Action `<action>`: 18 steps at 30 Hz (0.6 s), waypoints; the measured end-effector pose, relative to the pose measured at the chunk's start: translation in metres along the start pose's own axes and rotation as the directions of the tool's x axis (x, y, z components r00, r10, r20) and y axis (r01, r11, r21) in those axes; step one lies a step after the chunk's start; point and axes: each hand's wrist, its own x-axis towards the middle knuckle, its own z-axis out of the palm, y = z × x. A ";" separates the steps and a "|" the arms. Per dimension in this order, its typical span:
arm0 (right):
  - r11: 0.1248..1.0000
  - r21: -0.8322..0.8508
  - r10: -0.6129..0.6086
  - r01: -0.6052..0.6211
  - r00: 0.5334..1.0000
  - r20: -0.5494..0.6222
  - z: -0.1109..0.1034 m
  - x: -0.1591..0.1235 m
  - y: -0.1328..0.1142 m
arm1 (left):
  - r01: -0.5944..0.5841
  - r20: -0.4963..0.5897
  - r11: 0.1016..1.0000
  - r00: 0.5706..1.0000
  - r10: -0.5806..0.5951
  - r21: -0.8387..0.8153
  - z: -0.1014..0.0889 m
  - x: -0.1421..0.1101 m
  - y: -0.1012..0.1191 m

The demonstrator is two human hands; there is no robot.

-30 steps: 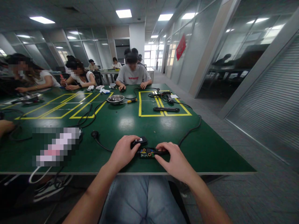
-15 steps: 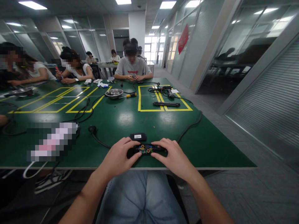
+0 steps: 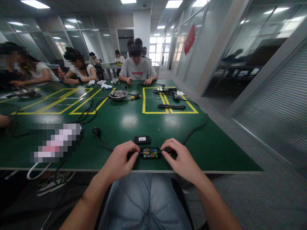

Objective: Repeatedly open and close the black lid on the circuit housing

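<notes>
An open black housing with a circuit board (image 3: 150,153) lies near the table's front edge, copper coils showing on the board. At its left end, my left hand (image 3: 123,158) pinches the black cable close to the housing. My right hand (image 3: 178,157) pinches the cable at the other end, thumb and forefinger together. Just behind the housing rests a black ribbed cover (image 3: 142,139) with a white label. A black power plug (image 3: 96,132) lies to the left, its cable running toward my left hand.
Farther back on the green table (image 3: 230,153) are a metal bowl (image 3: 118,95), a yellow-handled screwdriver (image 3: 135,97), a black bar-shaped tool (image 3: 171,106) and tangled black cables (image 3: 165,92). A blurred pink and white object (image 3: 57,143) sits at left. Co-workers sit around the table.
My fingers have moved outward from the board's sides to the cables at both ends, leaving more of the housing exposed. The co-worker opposite has moved their hands apart.
</notes>
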 end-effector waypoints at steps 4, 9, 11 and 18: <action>0.999 0.017 -0.034 0.034 0.999 -0.023 0.002 0.000 0.005 | -0.045 -0.011 0.999 0.999 0.045 0.020 0.000 0.002 -0.002; 0.996 -0.027 -0.082 0.080 0.995 -0.050 0.003 -0.001 0.004 | -0.061 0.025 0.994 0.998 0.059 0.089 -0.003 0.004 -0.002; 0.992 -0.090 -0.095 0.090 0.994 -0.054 0.003 0.000 0.002 | -0.067 0.032 0.992 0.997 0.063 0.111 -0.005 0.009 -0.001; 0.978 -0.207 -0.047 0.038 0.998 -0.042 0.003 -0.002 -0.001 | 0.067 0.019 0.978 0.997 -0.072 0.198 0.002 0.043 -0.003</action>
